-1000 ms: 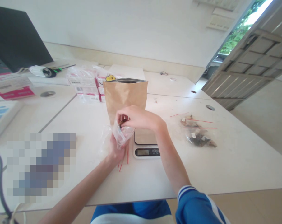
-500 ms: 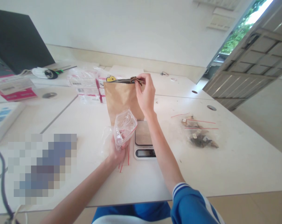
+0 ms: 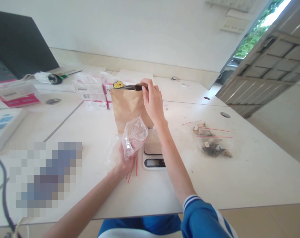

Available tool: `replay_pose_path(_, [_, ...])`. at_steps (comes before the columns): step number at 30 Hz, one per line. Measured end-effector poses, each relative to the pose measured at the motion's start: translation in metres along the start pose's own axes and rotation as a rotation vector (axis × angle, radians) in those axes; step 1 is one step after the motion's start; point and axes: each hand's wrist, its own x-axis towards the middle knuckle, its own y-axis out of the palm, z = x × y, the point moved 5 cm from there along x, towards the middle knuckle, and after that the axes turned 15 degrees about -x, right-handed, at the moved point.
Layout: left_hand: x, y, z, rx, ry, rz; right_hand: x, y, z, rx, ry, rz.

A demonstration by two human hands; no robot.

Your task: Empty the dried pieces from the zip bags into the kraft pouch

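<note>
My left hand [image 3: 127, 161] is closed around a clear plastic zip bag [image 3: 135, 135], whose mouth gapes upward. Behind it stands an upright brown paper bag [image 3: 130, 107] with its top open and a dark inside showing. My right hand [image 3: 152, 100] grips the right side of the paper bag's rim; its fingertips are partly hidden by the mouth. A kitchen scale [image 3: 152, 147] lies between my forearms, partly covered by the right one. Flat clear bags with red zip strips [image 3: 136, 165] lie beneath my left hand.
Filled clear bags with dark, dried-looking pieces [image 3: 213, 147] lie on the right of the white table [image 3: 249, 178]. Pink-and-white packs [image 3: 94, 87] stand behind the paper bag. At far left are a dark computer case [image 3: 21, 46], a white device [image 3: 45, 77] and a cable [image 3: 3, 198].
My right hand has shifted slightly left and its fingers reach lower at the paper bag's rim, which was bunched before and is now more open. The zip bag has moved slightly right.
</note>
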Motion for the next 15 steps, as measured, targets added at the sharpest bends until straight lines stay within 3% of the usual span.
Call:
replay_pose_path(6, [-0.004,0.008,-0.001,0.052,0.023,-0.033,-0.001,0.005,0.003,-0.092,-0.049,0.082])
replay_pose_path(11, [-0.008,0.012,0.001,0.092,0.072,-0.046,-0.008,-0.041,0.012,-0.032,-0.043,0.039])
replay_pose_path(13, [-0.01,0.013,0.002,0.108,0.11,-0.026,-0.016,-0.061,0.015,0.064,-0.053,0.139])
replay_pose_path(15, [-0.014,0.014,0.001,0.137,0.168,0.005,-0.03,-0.067,0.018,0.138,-0.057,0.404])
